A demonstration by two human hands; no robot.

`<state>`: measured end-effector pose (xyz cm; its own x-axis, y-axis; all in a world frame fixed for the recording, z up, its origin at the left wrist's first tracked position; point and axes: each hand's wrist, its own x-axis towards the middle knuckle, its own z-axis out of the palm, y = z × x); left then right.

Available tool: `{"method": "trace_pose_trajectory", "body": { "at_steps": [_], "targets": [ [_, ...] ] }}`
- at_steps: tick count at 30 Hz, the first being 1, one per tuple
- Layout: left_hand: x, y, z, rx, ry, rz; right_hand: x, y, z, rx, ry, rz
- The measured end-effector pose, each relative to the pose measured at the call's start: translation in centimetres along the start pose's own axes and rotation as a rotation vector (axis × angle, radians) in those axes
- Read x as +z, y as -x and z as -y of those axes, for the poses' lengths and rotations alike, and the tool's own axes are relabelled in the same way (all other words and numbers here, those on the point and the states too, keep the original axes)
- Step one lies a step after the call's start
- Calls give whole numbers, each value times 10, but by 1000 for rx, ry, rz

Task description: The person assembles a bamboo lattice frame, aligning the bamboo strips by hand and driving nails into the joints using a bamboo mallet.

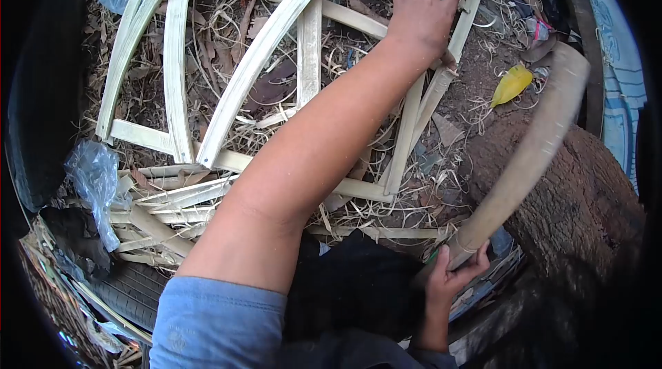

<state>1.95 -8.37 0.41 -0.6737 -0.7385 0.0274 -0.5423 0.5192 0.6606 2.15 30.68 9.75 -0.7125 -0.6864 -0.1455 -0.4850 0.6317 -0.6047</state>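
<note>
My left hand (427, 14) reaches out to the upper right, palm down with fingers spread, over the corner of a frame of pale bamboo slats (258, 58). It seems to rest on the slats there; the thumb side lies by the right-hand strips (469, 17). At the lower right, my right hand (452, 279) is wrapped round the lower end of a thick bamboo piece (527, 148). That piece slants up to the right, its far end slightly blurred, beside a tree stump (572, 190). The grip's underside is partly hidden.
Loose bamboo strips (179, 196) lie heaped at the left near a clear plastic bag (93, 183). Shavings and dry leaves cover the ground. A yellow leaf (512, 85) lies near the stump. A tyre (127, 293) is at the lower left, a blue-and-white sheet (614, 45) at the right.
</note>
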Motion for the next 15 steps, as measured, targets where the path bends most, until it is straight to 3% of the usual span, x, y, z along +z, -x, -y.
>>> {"method": "trace_pose_trajectory", "body": {
  "at_steps": [2, 3, 5, 6, 7, 8, 10, 12, 14, 15],
  "targets": [
    [63, -17, 13, 8, -301, -417, 3, 1, -2, -87, 196, -25],
    [51, -13, 7, 16, -297, -417, 1, 4, 0, -83, 197, -33],
    [9, -8, -2, -36, -45, 14, 5, -1, 1, -32, -20, -85],
    [10, -1, -4, -39, -166, -105, 5, -1, 2, 4, -123, -84],
    [12, 5, -6, -55, -283, -223, 8, 3, -4, -120, -18, -126],
    [8, 2, 2, 18, 7, -69, 7, 0, -3, -112, -16, -125],
    [4, -1, -4, -3, -15, 0, 2, -9, 2, 56, 293, 213],
    [4, -10, 2, -43, -56, 40, 5, -10, -6, -51, 198, 158],
    [16, -4, 3, -11, -101, -87, 7, 8, -13, -105, -14, -83],
    [11, 0, 0, 3, -117, -131, 8, -3, -5, -57, 214, 51]
  ]
}}
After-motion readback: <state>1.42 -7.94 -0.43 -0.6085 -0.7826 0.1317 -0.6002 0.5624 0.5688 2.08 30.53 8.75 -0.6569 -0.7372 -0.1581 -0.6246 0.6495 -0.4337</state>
